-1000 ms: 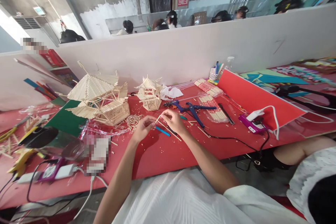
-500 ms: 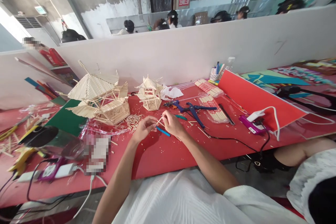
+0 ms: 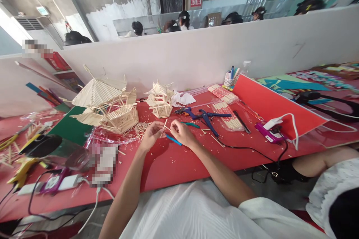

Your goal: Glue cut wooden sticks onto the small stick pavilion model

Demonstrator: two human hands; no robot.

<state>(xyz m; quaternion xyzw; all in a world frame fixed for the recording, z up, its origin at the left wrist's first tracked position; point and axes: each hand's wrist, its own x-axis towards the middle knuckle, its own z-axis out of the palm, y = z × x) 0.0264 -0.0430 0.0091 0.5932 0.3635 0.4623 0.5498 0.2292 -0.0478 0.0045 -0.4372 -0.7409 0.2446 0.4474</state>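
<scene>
Over the red table [image 3: 174, 164], the left hand [image 3: 151, 134] pinched a short wooden stick [image 3: 165, 124] upright, the right hand [image 3: 181, 133] pinching its base to steady it, beside a blue pen [image 3: 174, 140].

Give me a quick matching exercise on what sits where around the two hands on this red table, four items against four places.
Things:
1. thin wooden stick
2. blue pen-like tool
3. small wooden-stick pavilion model
4. purple and white charger block

Places:
A. lying on the red table, just under the hands
B. far right, by the red board
C. pinched by the left hand, close to the right hand
D. behind the hands, near the white partition

Pairs: 1-C, 2-A, 3-D, 4-B
</scene>
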